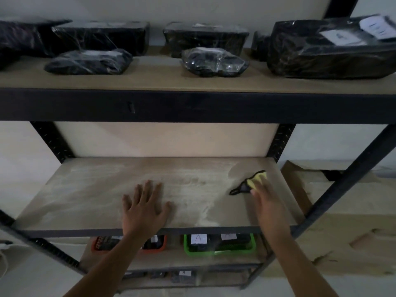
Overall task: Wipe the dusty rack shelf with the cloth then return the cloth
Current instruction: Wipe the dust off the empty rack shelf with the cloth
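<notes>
The dusty rack shelf [96,189] is a pale board in a black metal frame, with a white dust streak near its front middle. A yellow cloth with a black edge [252,182] lies on the shelf's right part. My right hand [265,196] lies over the cloth's near side with blurred fingers pressing on it; how the fingers lie is unclear. My left hand [145,209] rests flat on the shelf near the front edge, fingers spread, holding nothing.
Several black plastic-wrapped packages [214,61] stand on the shelf above. Below, an orange bin [150,249] and a green bin [220,247] hold small items. A cardboard box [342,221] stands to the right of the rack. Black uprights [342,189] frame the shelf.
</notes>
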